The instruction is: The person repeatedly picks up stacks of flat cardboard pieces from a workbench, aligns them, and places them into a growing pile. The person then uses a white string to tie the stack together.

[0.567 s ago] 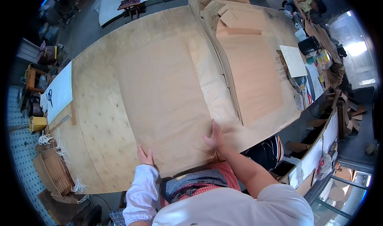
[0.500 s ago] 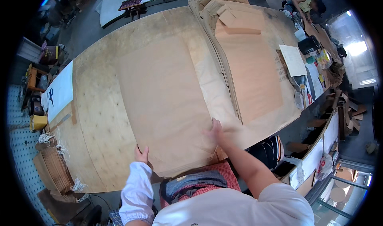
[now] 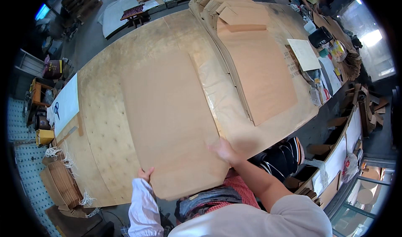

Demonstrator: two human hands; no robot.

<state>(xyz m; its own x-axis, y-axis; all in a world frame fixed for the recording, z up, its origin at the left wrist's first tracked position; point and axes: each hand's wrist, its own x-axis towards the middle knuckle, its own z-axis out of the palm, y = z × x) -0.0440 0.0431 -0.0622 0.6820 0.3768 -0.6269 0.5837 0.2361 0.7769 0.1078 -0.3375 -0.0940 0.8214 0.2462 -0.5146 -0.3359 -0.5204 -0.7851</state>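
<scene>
Clock centred on the flat kraft paper bag [image 3: 173, 111]: it's in front of you on the worktop [image 3: 104, 128], near end at your waist. Your left hand [image 3: 145, 174] is at its 7 o'clock edge, right hand [image 3: 224, 150] at 4, blurred. Can't tell if either grips. Bag stack [image 3: 264, 76] at 2, scissors [image 3: 56, 110] at 9.

Right hand [image 3: 226, 151] slightly blurred
</scene>
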